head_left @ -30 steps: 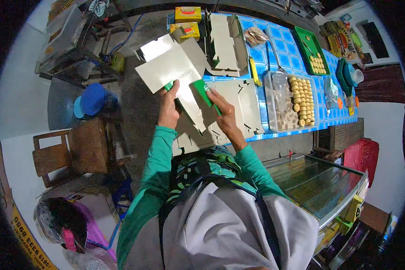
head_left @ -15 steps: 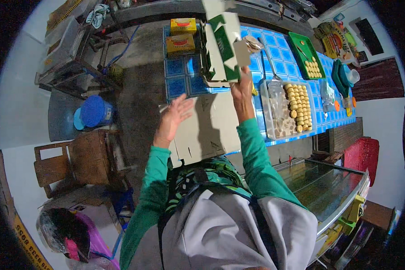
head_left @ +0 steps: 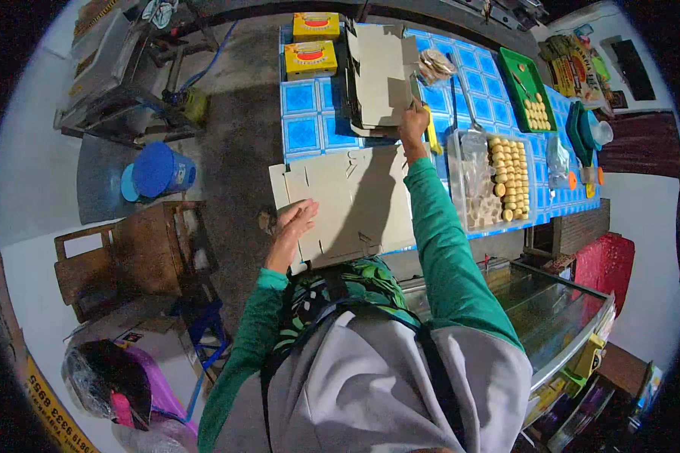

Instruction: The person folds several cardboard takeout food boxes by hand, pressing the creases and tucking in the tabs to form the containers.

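A flat beige cardboard box blank [head_left: 340, 204] with slots and cut corners lies in front of me, reaching over the table's near edge. My left hand [head_left: 293, 230] rests on its left part, fingers stretched out and holding nothing. Further off, a second flat cardboard box blank [head_left: 381, 72] lies plain side up on a pile of others. At its near right corner my right hand [head_left: 413, 128] is closed on the edge; the fingertips are partly hidden. Just right of that hand is a yellow object [head_left: 432, 136] whose kind I cannot make out.
Two yellow boxes [head_left: 310, 59] stand at the far left of the blue-tiled tablecloth [head_left: 302, 132]. To the right are a clear plastic tub [head_left: 461, 223] with rows of round pastries [head_left: 510, 177], a long-handled spatula [head_left: 468, 98] and a green tray [head_left: 510, 64]. A glass case [head_left: 521, 302] is near right.
My right hand has brought the green-and-white blank down onto the pile, where its plain side now shows. My left hand has lowered onto the near blank.
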`<state>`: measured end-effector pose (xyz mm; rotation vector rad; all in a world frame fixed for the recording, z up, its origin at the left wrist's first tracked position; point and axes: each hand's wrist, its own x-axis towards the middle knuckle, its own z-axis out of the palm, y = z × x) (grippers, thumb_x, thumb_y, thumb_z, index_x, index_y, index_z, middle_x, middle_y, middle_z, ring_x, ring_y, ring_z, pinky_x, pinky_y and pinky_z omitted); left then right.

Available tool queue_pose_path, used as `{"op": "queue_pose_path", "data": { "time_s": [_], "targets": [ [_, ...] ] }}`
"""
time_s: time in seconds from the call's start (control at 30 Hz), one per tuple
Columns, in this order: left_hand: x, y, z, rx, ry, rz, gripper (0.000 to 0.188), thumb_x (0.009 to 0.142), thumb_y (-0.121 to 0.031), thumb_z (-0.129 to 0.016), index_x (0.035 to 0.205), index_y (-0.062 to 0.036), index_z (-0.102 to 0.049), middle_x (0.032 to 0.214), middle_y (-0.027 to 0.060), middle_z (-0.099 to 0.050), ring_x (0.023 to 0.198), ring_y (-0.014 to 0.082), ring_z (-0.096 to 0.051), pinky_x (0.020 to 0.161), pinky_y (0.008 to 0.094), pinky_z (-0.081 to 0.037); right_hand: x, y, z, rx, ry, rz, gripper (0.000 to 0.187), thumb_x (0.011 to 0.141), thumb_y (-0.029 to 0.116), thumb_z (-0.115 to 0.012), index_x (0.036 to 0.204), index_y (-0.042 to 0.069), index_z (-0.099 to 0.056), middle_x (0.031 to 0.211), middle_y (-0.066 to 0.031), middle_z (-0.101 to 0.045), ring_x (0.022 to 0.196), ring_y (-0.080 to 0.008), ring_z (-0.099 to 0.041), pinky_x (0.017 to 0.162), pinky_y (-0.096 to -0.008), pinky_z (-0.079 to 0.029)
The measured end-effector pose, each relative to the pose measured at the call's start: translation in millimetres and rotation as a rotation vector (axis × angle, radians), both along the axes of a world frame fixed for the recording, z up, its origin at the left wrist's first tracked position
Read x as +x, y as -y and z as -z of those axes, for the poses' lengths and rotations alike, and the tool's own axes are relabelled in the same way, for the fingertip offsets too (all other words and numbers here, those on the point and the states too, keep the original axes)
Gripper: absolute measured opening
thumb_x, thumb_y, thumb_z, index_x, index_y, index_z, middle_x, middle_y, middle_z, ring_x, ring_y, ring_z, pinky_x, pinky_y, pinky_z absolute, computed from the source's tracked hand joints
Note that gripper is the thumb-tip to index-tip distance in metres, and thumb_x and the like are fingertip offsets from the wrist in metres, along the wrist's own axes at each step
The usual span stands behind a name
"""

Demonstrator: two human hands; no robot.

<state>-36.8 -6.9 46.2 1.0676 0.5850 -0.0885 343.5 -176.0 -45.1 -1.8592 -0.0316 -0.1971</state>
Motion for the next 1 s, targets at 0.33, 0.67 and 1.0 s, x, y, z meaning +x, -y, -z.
{"op": "queue_pose_path", "data": {
  "time_s": [0.33,0.67,1.0],
  "targets": [
    [1,25,25,0.565,0.079,0.102,0.043,0.090,-0.023,-0.057,0.125,0.0018,-0.051,0.121,0.0191,-0.056,0.116,0.0278,-0.052,0.099,0.0380,-0.038,-99,67,-103,-0.618,0.194,-0.018,0.042,0.076,0.034,-0.070,0.101,0.000,-0.064,0.080,-0.0225,-0.065,0.075,-0.0386,-0.064,0.065,-0.0443,-0.049],
    [21,65,-15,1.584,0.198,0.721,0.070,0.082,-0.036,-0.063,0.139,-0.0064,-0.035,0.148,0.0225,-0.020,0.135,0.0472,-0.015,0.105,0.0579,-0.022,-222,120,-78,-0.952,0.175,0.041,0.037,0.067,0.017,-0.071,0.100,0.003,-0.065,0.092,-0.0171,-0.060,0.090,-0.0335,-0.055,0.077,-0.0426,-0.044],
    [19,68,10,1.612,0.247,0.712,0.083,0.082,-0.045,-0.062,0.145,-0.0081,-0.023,0.152,0.0236,-0.002,0.136,0.0512,-0.002,0.103,0.0673,-0.013,-216,111,-68,-1.010,-0.033,0.003,0.035,0.060,0.021,-0.075,0.090,0.006,-0.067,0.094,-0.0156,-0.056,0.093,-0.0334,-0.049,0.078,-0.0457,-0.042]
  ]
}}
